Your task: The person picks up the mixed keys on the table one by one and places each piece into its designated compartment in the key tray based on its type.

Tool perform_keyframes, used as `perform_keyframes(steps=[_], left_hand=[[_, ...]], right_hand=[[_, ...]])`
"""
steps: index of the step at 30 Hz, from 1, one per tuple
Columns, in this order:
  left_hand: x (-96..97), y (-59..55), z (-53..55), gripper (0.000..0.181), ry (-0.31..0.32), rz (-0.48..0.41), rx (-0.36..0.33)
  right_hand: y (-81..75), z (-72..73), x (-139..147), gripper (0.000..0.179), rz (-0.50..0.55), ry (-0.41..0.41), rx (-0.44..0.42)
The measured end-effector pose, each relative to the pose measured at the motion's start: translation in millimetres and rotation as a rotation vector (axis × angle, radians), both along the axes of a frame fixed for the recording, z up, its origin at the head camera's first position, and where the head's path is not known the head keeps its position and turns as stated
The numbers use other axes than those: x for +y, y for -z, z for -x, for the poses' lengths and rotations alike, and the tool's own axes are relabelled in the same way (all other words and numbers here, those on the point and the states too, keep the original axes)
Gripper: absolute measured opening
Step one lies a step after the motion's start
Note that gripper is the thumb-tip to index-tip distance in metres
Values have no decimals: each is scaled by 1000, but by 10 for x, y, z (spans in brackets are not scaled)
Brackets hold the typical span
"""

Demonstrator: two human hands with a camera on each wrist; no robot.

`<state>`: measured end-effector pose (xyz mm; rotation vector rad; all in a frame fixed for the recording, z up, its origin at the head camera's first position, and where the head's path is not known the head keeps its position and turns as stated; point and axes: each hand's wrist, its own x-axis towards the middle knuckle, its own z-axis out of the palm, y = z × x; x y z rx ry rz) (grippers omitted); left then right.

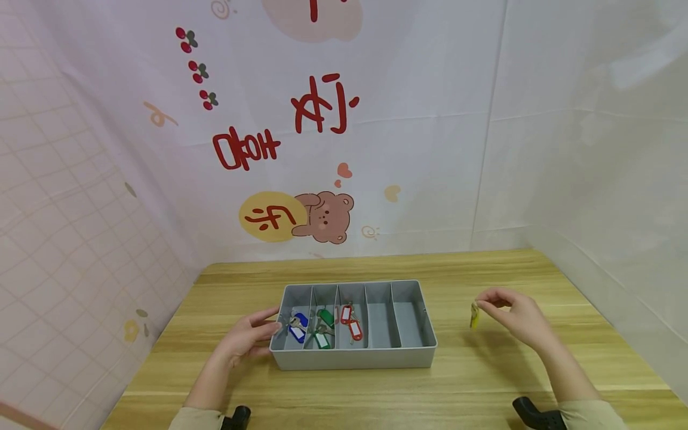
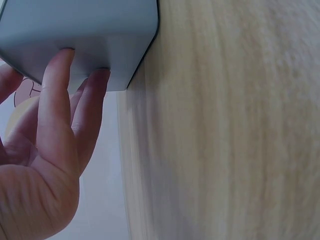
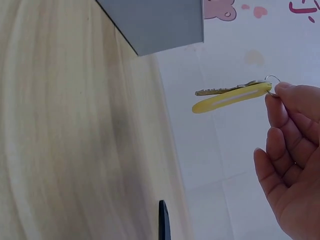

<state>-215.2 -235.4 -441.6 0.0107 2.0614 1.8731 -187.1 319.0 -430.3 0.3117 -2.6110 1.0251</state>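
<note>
A yellow key tag with a metal key hangs in the air to the right of the grey divided tray. My right hand pinches its ring between thumb and forefinger. At the tray's left end, my left hand rests its extended fingertips against the outer wall. Blue key tags lie in the leftmost compartment. Next to them are green key tags in the second compartment and red key tags in the third. The two right compartments hold nothing visible.
The tray stands on a wood-grain table. Behind the table hangs a white printed cloth, with further cloth along both sides. Black wrist mounts sit at both sleeves.
</note>
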Motion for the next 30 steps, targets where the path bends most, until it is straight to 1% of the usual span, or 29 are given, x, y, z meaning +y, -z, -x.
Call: perform_keyframes(steps=[6,16,24,30], left_hand=[[1,9,9,73,-8,2,1],[-5,12,12,73,2,-4,4],[0,4,6,73,-3,3,6],[0,-6,-4,72,1,4,10]], right_hand=[[-46,48,-103,3,22,-26,45],[-198,67,-293,3,38,-41,47],[-273,151,-450,4,43,-91,86],[-335,192,-587,4,75,-124,75]])
